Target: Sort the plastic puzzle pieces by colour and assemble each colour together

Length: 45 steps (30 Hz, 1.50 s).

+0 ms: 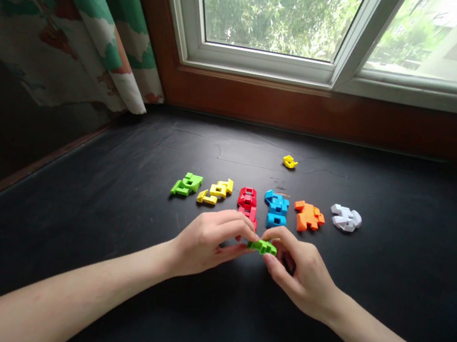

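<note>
The held piece (pixel 262 247) is bright green, as is the leftmost cluster (pixel 190 183). The yellow cluster (pixel 218 190), red cluster (pixel 247 197), blue cluster (pixel 278 208), orange cluster (pixel 309 216) and white cluster (pixel 346 219) follow. The far piece (pixel 289 162) is yellow, the table (pixel 197 316) black, the wood (pixel 244 98) reddish-brown, the window frame (pixel 260 65) white. Green and brownish-red patches pattern the whitish curtain (pixel 104 24).

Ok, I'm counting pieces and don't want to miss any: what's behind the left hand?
Just beyond the left hand, red pieces show. Its fingers cover part of their near end; whether anything else lies under there can't be seen.
</note>
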### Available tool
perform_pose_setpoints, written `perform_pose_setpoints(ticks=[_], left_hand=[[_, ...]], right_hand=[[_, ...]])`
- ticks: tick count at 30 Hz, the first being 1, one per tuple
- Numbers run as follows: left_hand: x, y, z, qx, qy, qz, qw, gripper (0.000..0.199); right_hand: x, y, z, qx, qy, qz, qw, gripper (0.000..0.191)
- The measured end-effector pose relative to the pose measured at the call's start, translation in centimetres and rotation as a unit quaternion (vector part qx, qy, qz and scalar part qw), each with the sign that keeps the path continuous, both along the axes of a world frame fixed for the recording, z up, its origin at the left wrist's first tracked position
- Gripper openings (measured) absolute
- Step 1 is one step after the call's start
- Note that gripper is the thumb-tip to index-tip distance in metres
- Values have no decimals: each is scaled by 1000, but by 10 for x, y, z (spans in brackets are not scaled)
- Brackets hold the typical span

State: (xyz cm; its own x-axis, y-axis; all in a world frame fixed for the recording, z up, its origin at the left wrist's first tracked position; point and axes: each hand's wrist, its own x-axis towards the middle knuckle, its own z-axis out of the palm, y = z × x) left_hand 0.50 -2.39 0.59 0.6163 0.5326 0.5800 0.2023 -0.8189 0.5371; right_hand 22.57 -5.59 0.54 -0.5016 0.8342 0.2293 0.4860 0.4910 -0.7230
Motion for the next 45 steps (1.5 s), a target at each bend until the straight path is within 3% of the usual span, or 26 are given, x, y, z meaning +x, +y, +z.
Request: perform_pose_setpoints(ticks=[9, 17, 24, 45], left_hand=[[-2, 0, -2, -13, 28, -12, 999, 13], [-2, -2, 1, -43, 64, 30, 997, 11], [-1, 0, 2, -43, 79, 32, 995, 10], [-1, -1, 0, -9, 49, 38, 998, 8]], right_hand=[[-1, -1, -3, 18, -1, -12, 1000, 7], [-3, -1, -3, 29, -1, -25, 999, 10], [-2, -2, -3, 45, -2, -23, 999, 8], [0, 1, -3, 36, 7, -4, 999, 12]])
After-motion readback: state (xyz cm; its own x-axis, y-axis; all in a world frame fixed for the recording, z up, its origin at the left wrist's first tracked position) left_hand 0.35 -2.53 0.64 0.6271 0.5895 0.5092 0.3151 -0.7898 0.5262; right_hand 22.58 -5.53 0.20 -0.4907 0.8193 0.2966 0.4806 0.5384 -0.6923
